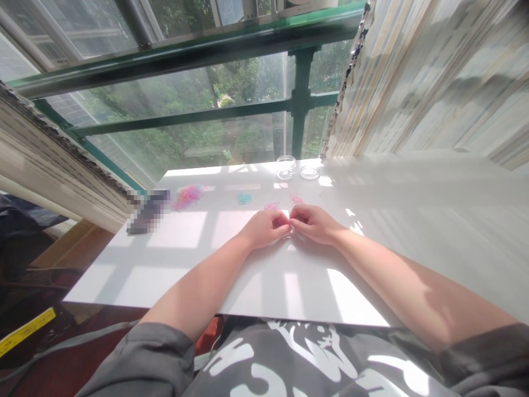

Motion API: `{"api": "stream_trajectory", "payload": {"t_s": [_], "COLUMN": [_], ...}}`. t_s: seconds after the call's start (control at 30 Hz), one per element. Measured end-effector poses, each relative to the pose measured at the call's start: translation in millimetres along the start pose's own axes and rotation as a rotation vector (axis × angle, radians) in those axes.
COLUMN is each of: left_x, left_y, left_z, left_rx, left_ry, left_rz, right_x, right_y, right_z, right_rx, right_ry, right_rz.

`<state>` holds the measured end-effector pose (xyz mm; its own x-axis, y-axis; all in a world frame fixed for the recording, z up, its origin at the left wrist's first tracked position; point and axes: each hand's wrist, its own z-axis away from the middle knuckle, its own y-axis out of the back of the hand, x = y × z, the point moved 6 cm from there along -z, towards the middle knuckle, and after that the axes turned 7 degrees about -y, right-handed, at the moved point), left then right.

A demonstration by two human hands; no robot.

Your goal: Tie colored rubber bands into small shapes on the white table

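Note:
My left hand [266,227] and my right hand [313,221] rest on the white table [173,259], fingertips pinched together and meeting at the middle. Something tiny sits between the fingertips; I cannot make out what. Just beyond the hands lie small pink rubber bands [271,205] and another pink band [296,198]. A teal cluster of bands [244,197] lies farther back, and a larger pink and orange pile of bands [188,196] sits to the left.
A clear round jar [286,166] and its lid [309,172] stand at the table's far edge by the window. A blurred dark object [147,211] lies at the left edge. Curtains hang on both sides; the table's right part is in shade.

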<state>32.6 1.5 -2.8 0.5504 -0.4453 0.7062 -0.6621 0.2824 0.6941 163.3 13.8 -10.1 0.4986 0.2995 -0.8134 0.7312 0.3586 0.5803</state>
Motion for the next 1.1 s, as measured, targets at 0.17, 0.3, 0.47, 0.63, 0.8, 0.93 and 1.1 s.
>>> {"api": "stream_trajectory", "payload": {"t_s": [0.17, 0.3, 0.47, 0.63, 0.8, 0.93, 1.1], "left_x": [-2.6, -5.1, -5.1, -4.6, -3.5, -1.6, -1.8], "left_y": [-0.2, -0.8, 0.3, 0.5, 1.7, 3.7, 4.6], "left_z": [-0.5, -0.8, -0.7, -0.9, -1.2, -1.3, -2.0], "left_rx": [0.02, 0.031, 0.041, 0.042, 0.079, 0.112, 0.116], "left_ry": [-0.006, -0.012, -0.013, -0.023, -0.041, -0.064, -0.085], "left_rz": [-0.006, -0.001, 0.003, 0.016, 0.038, 0.04, 0.018], "right_x": [-0.2, 0.2, 0.5, 0.7, 1.8, 2.5, 1.0], "right_y": [-0.5, -0.4, -0.2, 0.3, -0.3, -0.8, -0.3], "right_z": [0.0, -0.3, -0.3, -1.0, -1.8, -2.4, -2.6], "right_rx": [0.001, 0.0, -0.006, 0.0, -0.003, -0.012, -0.004], "right_ry": [0.013, 0.008, 0.0, 0.006, 0.006, -0.001, -0.011], "right_rz": [0.001, 0.002, 0.02, 0.029, 0.039, 0.05, 0.059]}}
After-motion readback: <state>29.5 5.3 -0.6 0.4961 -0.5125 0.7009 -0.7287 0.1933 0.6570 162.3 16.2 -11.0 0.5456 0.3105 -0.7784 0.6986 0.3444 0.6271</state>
